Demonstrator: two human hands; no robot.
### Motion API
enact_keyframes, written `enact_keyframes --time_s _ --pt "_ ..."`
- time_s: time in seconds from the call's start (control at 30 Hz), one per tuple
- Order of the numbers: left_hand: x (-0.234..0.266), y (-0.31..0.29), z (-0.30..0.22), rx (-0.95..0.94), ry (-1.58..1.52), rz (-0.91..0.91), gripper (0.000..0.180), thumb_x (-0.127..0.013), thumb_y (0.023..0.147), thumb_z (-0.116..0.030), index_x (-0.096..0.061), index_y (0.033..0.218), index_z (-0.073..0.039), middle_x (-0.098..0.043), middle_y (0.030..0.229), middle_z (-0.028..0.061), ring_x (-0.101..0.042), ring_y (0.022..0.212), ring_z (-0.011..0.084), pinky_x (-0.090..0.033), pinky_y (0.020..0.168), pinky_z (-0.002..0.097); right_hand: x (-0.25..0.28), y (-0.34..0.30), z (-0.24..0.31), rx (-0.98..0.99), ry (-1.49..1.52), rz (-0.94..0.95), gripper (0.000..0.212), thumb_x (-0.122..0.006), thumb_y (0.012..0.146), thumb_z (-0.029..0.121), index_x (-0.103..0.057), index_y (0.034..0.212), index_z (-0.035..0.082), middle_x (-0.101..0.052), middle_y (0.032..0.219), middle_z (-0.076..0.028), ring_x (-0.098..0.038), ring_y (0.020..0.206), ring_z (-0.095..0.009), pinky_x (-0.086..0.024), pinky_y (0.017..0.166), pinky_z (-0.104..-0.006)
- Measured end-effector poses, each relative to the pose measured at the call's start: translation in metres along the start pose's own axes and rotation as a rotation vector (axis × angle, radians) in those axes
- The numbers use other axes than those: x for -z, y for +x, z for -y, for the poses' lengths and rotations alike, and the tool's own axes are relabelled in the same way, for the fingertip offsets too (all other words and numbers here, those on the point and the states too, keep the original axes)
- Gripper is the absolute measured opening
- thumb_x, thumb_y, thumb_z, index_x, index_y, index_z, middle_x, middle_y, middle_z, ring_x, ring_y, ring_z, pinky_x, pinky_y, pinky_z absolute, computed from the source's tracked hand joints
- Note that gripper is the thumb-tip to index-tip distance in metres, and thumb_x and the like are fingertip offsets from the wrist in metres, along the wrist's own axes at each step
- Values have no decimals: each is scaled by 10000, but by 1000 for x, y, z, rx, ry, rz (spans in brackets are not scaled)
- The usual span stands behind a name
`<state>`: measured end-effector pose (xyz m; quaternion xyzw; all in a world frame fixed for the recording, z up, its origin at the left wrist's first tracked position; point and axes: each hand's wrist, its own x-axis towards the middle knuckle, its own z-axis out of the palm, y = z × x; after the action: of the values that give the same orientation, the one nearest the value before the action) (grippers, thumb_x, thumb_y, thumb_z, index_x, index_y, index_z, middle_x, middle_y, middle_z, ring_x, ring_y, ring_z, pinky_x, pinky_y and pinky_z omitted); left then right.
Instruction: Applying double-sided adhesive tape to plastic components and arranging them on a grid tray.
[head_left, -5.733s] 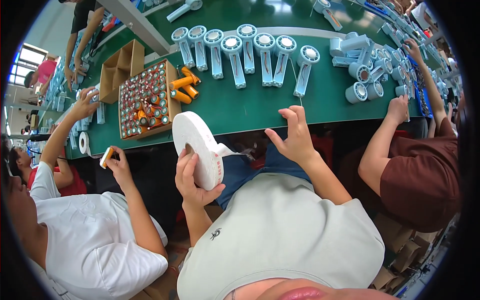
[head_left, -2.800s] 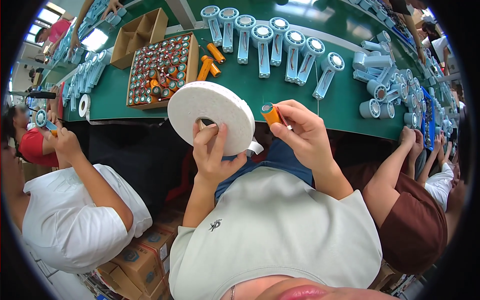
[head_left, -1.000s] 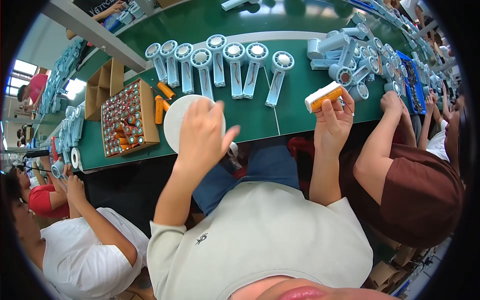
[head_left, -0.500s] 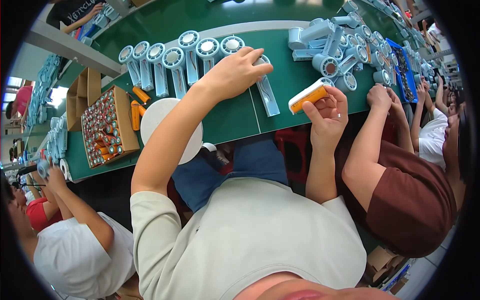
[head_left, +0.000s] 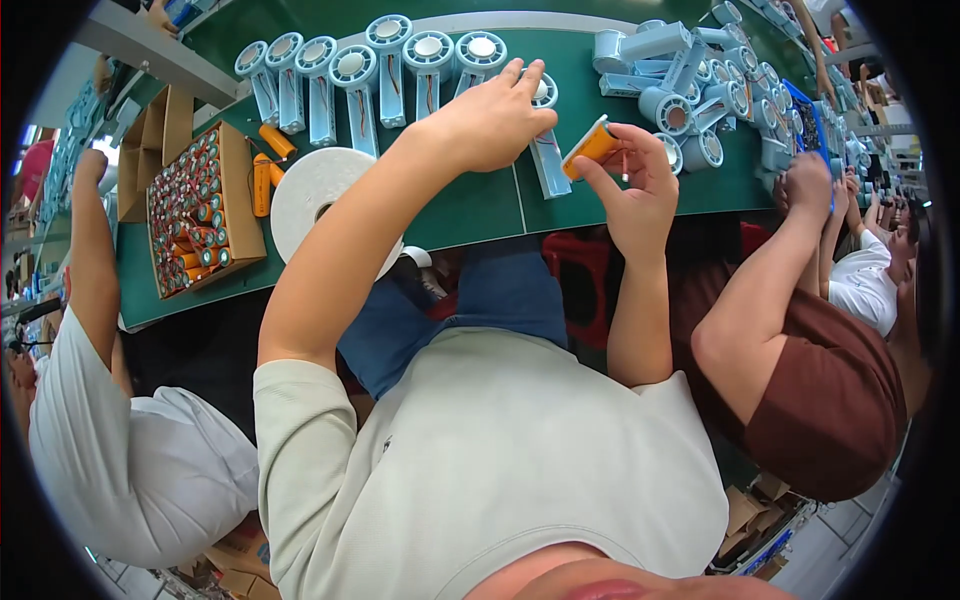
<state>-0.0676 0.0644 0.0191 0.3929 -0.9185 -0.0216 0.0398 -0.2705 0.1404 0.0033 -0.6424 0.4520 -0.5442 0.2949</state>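
My left hand (head_left: 490,122) reaches over a light blue handheld fan (head_left: 552,172) on the green table, fingers and thumb about its round head. The fan's long handle lies toward me, its inside showing. In my right hand (head_left: 643,195), an orange cylindrical battery (head_left: 592,152) is pinched between thumb and fingers, raised just right of that fan. A white strip runs along the battery's upper edge, and a thin wire with a small white connector hangs by my fingers. Several similar fans (head_left: 353,66) stand in a row left of my left hand.
A cardboard box (head_left: 250,220) of batteries sits at left, with loose orange batteries (head_left: 277,140) beside it. A large white roll (head_left: 300,195) lies under my left forearm. Fans are heaped (head_left: 665,105) at right, near a blue tray (head_left: 808,125). Co-workers sit on both sides.
My right hand has brought the battery left toward the fan and tilted it more upright. My left hand stays at the fan's head. The left co-worker's arm has swung up; the view has shifted slightly.
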Motion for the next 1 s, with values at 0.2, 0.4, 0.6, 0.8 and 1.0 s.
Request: enact_keyframes --time_s 0.2,0.4,0.6,0.8,1.0 --pt "-15 -2 11 -17 -131 -134 152 -615 949 -125 -643 1094 -89 -428 1556 231 -392 1457 400 -428 1135 467 -10 1 6 60 -180 40 456 -837 758 -40 -661 1173 25 -709 955 -89 -640 760 -139 -557 731 -244" --pt "-27 2 13 14 -181 -333 175 -596 965 -120 -628 1121 -48 -525 1491 183 -493 1390 349 -491 1072 444 -24 -5 6 96 -375 51 438 -841 719 -36 -698 1125 42 -712 910 -62 -636 720 -161 -540 674 -268" --pt "-33 3 10 41 -145 -427 231 -603 950 -106 -634 1165 -29 -601 1417 148 -586 1301 324 -583 936 409 -33 -8 6 149 -701 158 405 -836 776 78 -703 1158 62 -674 901 -58 -605 782 -184 -514 708 -309" --pt "-34 2 6 90 -157 -432 339 -599 958 -115 -609 1279 -6 -632 1380 148 -619 1262 313 -609 861 402 -35 5 10 253 -1028 262 359 -788 855 250 -718 1174 102 -612 853 -49 -543 814 -221 -459 693 -340" --pt "-19 2 4 91 -128 -291 389 -584 970 -135 -571 1335 -2 -621 1395 146 -604 1279 318 -603 851 422 -36 12 1 246 -1101 354 378 -758 867 377 -723 1145 123 -589 833 -40 -535 776 -244 -435 661 -349"
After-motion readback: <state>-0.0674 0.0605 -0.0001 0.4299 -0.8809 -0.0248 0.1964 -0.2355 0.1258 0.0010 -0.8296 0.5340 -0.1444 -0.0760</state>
